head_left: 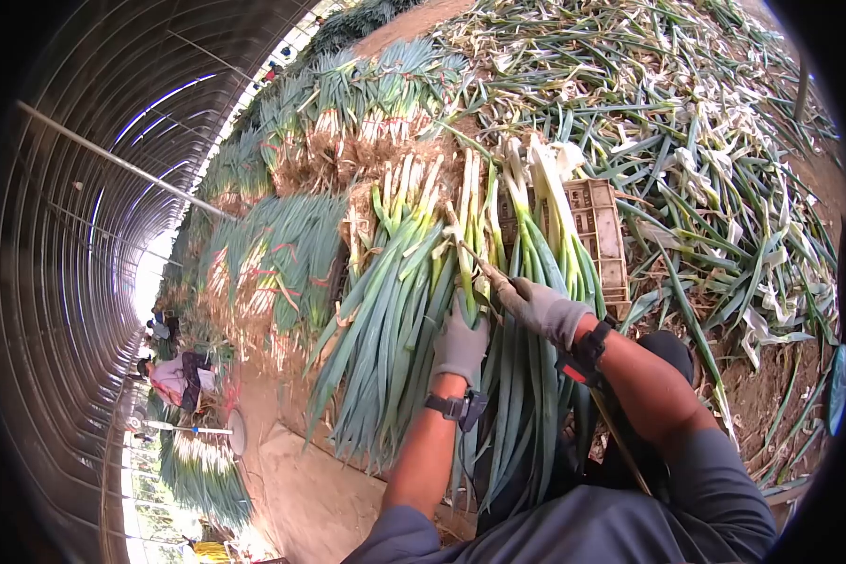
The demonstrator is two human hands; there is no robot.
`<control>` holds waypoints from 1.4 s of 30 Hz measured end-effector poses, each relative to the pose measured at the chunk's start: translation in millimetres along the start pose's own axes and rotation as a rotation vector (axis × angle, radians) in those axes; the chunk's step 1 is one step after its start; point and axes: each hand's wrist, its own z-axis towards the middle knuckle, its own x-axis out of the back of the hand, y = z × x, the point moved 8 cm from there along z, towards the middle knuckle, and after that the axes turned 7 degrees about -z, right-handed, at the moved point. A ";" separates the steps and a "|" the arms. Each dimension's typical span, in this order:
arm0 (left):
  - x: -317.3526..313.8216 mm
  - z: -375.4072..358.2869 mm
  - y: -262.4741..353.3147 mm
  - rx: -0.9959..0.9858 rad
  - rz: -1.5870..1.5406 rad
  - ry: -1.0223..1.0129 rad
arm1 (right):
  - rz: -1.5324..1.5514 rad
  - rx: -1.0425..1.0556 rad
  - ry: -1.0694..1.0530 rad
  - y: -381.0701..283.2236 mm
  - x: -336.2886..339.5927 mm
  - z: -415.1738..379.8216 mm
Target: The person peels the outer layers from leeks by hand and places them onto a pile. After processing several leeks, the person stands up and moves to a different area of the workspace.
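Note:
My left hand [461, 346], in a grey glove, is closed around the green part of a green onion [466, 277]. My right hand [547, 310], also gloved, is closed just to the right, its stained fingertips at a leaf of the same green onion; exactly what it pinches is hard to make out. Under and left of my hands lies a spread of green onions [385, 320], white ends pointing away and leaves hanging toward me. More thick-stemmed green onions [556, 202] lie to the right, partly over a crate. Both wrists wear dark bands.
A brown plastic crate [603, 235] stands beneath the onions. A wide heap of stripped leaves [667, 141] covers the ground at right. Tied onion bundles [287, 254] stand in rows at left. Farther off, a person [174, 378] is near a round-based scale or stand [237, 432].

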 end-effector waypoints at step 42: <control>46.0 53.3 168.1 -0.287 -0.532 0.101 | 0.725 -0.229 0.213 30.1 96.6 -56.7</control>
